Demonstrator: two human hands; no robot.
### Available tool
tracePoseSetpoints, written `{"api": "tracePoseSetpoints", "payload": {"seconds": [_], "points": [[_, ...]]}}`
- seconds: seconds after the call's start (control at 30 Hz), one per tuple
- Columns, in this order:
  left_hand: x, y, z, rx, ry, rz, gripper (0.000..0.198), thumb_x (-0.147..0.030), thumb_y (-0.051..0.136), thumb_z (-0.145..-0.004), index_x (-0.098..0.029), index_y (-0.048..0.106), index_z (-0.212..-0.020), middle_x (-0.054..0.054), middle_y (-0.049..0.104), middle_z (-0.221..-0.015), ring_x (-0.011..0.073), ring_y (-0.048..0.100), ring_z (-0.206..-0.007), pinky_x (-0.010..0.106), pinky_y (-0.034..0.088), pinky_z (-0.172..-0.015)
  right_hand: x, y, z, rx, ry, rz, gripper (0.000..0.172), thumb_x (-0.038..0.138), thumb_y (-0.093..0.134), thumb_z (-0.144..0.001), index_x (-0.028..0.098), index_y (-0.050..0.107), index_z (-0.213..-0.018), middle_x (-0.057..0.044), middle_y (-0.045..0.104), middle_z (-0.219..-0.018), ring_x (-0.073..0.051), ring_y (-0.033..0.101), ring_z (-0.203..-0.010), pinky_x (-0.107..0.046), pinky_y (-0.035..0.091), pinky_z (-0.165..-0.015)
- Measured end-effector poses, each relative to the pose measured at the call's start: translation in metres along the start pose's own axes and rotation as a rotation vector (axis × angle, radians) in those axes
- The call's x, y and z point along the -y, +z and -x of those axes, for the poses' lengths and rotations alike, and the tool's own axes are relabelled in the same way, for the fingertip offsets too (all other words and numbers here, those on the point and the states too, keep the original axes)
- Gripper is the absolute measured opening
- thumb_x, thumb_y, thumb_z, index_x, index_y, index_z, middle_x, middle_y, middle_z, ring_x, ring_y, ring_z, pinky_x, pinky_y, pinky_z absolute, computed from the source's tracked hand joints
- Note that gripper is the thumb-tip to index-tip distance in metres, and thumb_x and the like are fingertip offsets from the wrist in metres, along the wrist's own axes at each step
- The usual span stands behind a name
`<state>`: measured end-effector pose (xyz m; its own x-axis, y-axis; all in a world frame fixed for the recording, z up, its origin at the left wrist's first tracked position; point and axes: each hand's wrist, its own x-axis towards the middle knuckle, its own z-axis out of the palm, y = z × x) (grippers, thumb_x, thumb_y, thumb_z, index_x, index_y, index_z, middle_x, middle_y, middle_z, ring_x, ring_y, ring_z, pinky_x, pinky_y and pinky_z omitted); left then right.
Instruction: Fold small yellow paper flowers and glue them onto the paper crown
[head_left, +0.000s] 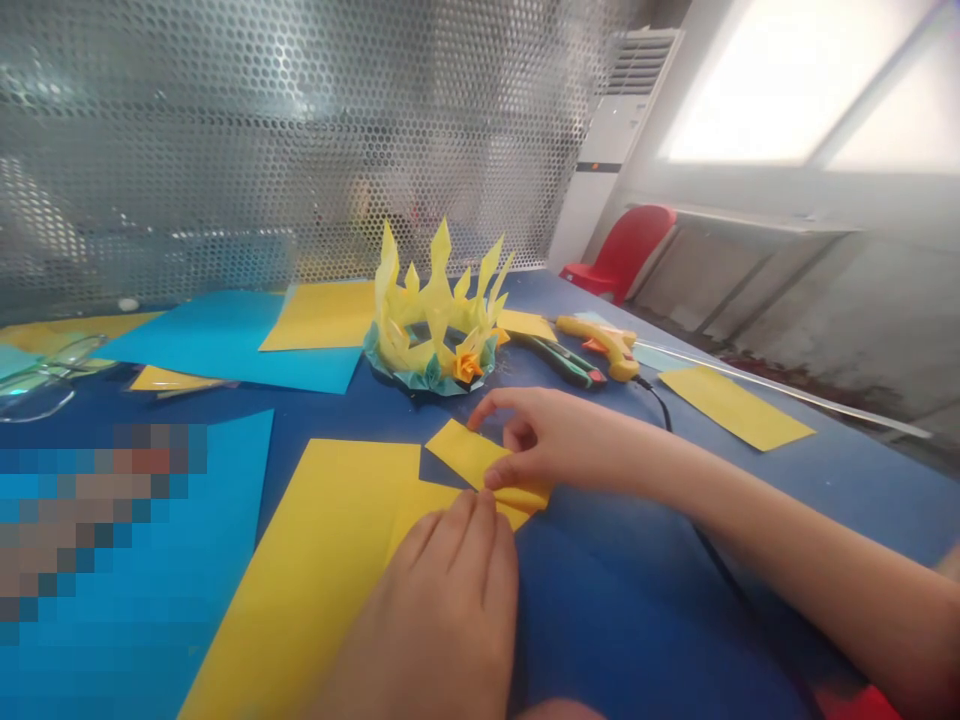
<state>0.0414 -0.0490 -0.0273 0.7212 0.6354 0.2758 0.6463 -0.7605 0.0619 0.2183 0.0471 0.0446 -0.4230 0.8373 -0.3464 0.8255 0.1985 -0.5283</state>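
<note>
A small piece of folded yellow paper [455, 447] lies between my two hands, its near right side creased. My right hand [525, 440] holds that paper, thumb and curled fingers closed at its edge. My left hand [457, 580] comes from below, fingers together, their tips pressing the paper just beside my right thumb. Under my left hand is a larger yellow sheet [307, 550], partly covered by the hand. The fingertips hide part of the fold.
Beyond my hands stands a yellow paper crown [439, 330] with an orange paper flower [469, 367]. Right of it are green-handled pliers [566, 362] and a yellow glue gun [604, 345] with a black cord. Blue sheets [225, 335], another yellow piece [739, 408] and glasses [45, 385] lie around.
</note>
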Motion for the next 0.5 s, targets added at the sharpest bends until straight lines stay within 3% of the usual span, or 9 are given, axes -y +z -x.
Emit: {"api": "tracePoseSetpoints", "payload": {"seconds": [0.13,0.33,0.5], "points": [[-0.001,-0.004,-0.008,-0.044,-0.003,-0.038,0.075,-0.066,0.033,-0.09,-0.004,0.063,-0.121,0.02,0.065,-0.124,0.035,0.069,-0.104,0.041,0.059,-0.079,-0.001,0.001,0.0,0.002,0.0,-0.005,0.05,0.038,0.072,-0.071,0.023,0.058,-0.116,0.007,0.053,-0.062,-0.012,0.05,-0.057,-0.024,0.037,-0.05],[0.002,0.01,0.001,-0.112,0.091,-0.157,0.074,-0.06,0.042,-0.09,0.0,0.052,-0.131,0.023,0.06,-0.13,0.0334,0.065,-0.111,0.036,0.056,-0.082,-0.005,-0.003,-0.001,0.016,0.007,0.001,0.058,0.045,0.072,-0.071,0.025,0.056,-0.123,0.005,0.056,-0.066,-0.013,0.053,-0.061,-0.025,0.038,-0.052],[0.002,0.012,0.002,-0.16,0.123,-0.25,0.068,-0.056,0.041,-0.091,-0.001,0.054,-0.129,0.02,0.062,-0.13,0.0325,0.067,-0.108,0.035,0.055,-0.08,-0.008,-0.012,0.002,0.118,-0.001,0.004,0.074,0.051,0.075,-0.069,0.028,0.047,-0.133,0.006,0.057,-0.069,-0.013,0.053,-0.063,-0.024,0.039,-0.053]]}}
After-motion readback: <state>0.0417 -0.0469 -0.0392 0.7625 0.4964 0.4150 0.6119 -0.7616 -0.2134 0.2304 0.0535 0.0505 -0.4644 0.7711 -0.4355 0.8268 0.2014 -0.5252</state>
